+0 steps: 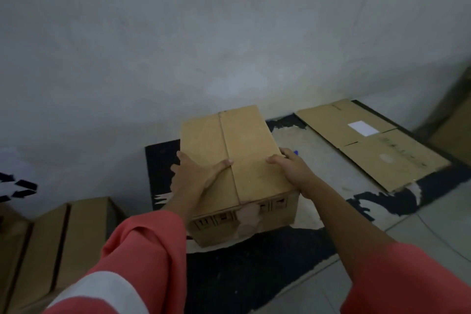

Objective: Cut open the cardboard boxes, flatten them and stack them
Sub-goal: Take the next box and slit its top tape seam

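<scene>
Gripping the closed box [244, 140] at mid-frame, I am curling my left hand [193, 176] and right hand [293, 168] over its side edges; flattened cardboard [369, 143] is lying apart, right.

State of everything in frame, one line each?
closed box: top flaps closed, not flattened
left hand: grips box's left edge, thumb on top
right hand: grips box's right edge, thumb on top
flattened box: lies flat on floor
boxes at left: assembled, not flattened
</scene>
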